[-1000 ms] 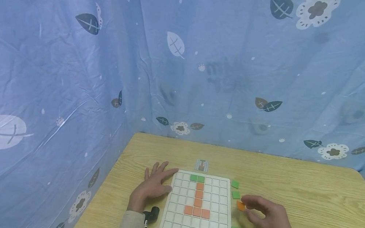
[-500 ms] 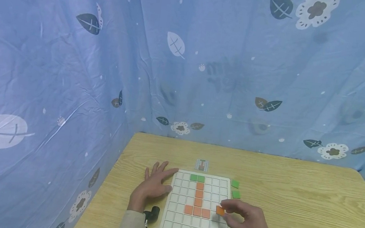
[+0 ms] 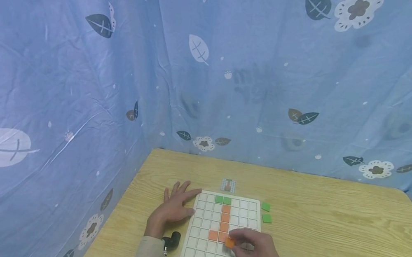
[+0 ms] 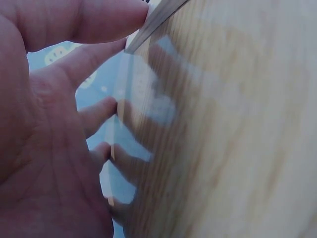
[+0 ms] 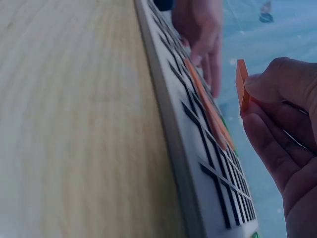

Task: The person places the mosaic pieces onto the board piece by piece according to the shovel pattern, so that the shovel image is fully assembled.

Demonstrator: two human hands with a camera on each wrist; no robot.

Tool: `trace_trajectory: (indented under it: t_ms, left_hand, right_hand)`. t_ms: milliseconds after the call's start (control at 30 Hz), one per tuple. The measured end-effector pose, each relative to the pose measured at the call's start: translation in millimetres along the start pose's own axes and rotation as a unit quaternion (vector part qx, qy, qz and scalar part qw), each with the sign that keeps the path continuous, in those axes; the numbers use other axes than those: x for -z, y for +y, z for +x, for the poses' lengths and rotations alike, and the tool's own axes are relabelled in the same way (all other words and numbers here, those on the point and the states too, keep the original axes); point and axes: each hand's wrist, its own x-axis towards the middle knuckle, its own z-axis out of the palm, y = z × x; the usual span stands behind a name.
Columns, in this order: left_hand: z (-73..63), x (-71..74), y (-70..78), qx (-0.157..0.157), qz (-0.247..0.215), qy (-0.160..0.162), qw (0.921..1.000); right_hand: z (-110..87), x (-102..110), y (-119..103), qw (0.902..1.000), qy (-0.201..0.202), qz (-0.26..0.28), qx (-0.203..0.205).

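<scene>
A white grid board lies on the table, with two green square tiles in its far row and several orange square tiles in a column and a row below. My right hand pinches one loose orange tile between thumb and fingers, over the lower middle of the board. In the right wrist view that orange tile is tilted on edge, apart from the board. My left hand lies at the board's left edge, fingers spread, index finger and thumb touching the edge.
Two green tiles lie on the table right of the board. A small printed card with a grid pattern sits beyond its far edge. A black device is at the left wrist. A blue patterned curtain hangs behind the table.
The right hand has taken the orange tile from the table right of the board and carried it left over the grid. The left hand has stayed in place.
</scene>
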Motion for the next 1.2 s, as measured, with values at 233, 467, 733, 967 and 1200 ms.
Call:
trace_trajectory:
  t_ms: [233,467,733,967,1200]
  left_hand:
    - [0.7,-0.3,-0.8,-0.001,0.004,-0.001,1.0]
    - [2.4,0.0,-1.9,0.0,0.009,-0.003,1.0]
    - [2.5,-1.1,-2.2,0.007,0.007,-0.004,0.9999]
    - [2.3,-0.8,-1.7,0.009,0.01,-0.004,0.9999]
    - [0.9,-0.6,-2.2,0.008,0.004,-0.001,1.0]
  right_hand:
    - [1.1,-15,3,0.9992,-0.003,-0.011,0.039]
    - [1.4,-25,9,0.9889,0.032,-0.061,0.132]
    - [1.2,-27,8,0.9864,0.023,-0.097,0.131]
    - [1.0,-29,8,0.9872,0.017,-0.095,0.127]
    - [1.4,-31,8,0.9895,0.013,-0.086,0.115]
